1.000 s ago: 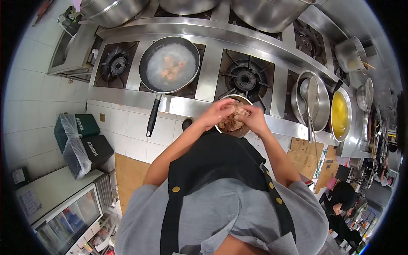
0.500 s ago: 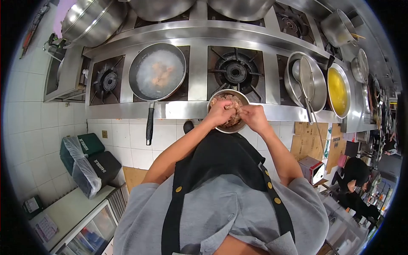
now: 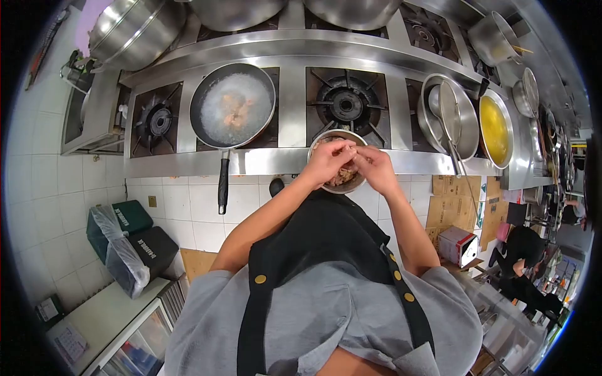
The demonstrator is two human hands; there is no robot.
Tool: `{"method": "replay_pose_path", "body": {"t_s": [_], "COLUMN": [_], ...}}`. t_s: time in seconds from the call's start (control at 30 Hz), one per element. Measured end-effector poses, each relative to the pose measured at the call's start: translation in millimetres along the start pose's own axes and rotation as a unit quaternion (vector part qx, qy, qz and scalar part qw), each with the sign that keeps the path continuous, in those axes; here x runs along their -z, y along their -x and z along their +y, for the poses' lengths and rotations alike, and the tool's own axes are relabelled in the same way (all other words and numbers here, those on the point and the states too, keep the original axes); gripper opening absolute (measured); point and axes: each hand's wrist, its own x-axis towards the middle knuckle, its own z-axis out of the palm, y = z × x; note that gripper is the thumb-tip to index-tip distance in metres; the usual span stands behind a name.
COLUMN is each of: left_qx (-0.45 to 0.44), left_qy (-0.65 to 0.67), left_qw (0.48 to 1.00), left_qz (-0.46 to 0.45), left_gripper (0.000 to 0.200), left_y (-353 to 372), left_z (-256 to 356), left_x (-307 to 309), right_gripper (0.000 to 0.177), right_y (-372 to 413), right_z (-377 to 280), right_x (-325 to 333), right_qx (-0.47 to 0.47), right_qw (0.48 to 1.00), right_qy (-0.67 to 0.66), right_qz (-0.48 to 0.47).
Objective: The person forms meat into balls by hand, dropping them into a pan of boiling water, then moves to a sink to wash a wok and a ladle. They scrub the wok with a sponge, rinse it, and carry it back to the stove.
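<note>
Steel bowl (image 3: 331, 134) on stove front ledge, minced meat (image 3: 342, 178) inside, left hand (image 3: 327, 160) curled shut on a meat lump over bowl, right hand (image 3: 374, 167) fingertips pinching same lump, hands touching, frying pan (image 3: 232, 104) bubbling to the left, unlit burner (image 3: 347, 104) just behind bowl

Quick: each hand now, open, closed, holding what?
Left hand: curled over the bowl of meat; grip cannot be told.
Right hand: curled beside it; grip cannot be told.

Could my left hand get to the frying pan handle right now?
Probably yes: the pan handle juts past the front edge of the stove with nothing between it and the left hand, though that hand is in the meat bowl.
</note>
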Motion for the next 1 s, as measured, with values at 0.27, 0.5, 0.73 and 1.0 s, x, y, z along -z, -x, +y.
{"method": "replay_pose_path", "body": {"t_s": [0.27, 0.5, 0.73, 1.0], "left_qx": [-0.028, -0.010, 0.041, 0.069], "left_qy": [-0.116, 0.022, 0.167, 0.027], "left_qw": [0.992, 0.999, 0.984, 0.996], "left_qz": [0.046, 0.048, 0.041, -0.049], "left_gripper": [0.007, 0.013, 0.026, 0.011], "left_y": [12.1, 23.4, 24.2, 20.1], "left_z": [10.4, 9.4, -3.3, 12.5], "left_x": [8.5, 16.5, 12.2, 16.6], "right_gripper": [0.021, 0.033, 0.042, 0.039], "right_y": [10.9, 12.4, 14.7, -3.4], "right_z": [-17.1, -20.2, -16.6, -14.1], "right_x": [-8.8, -24.7, -46.9, -11.7], "right_qx": [0.091, -0.116, 0.147, 0.024], "right_qw": [0.991, 0.955, 0.979, 0.998], "right_qy": [0.095, -0.269, 0.116, -0.059], "right_qz": [0.037, 0.056, 0.084, -0.017]}}
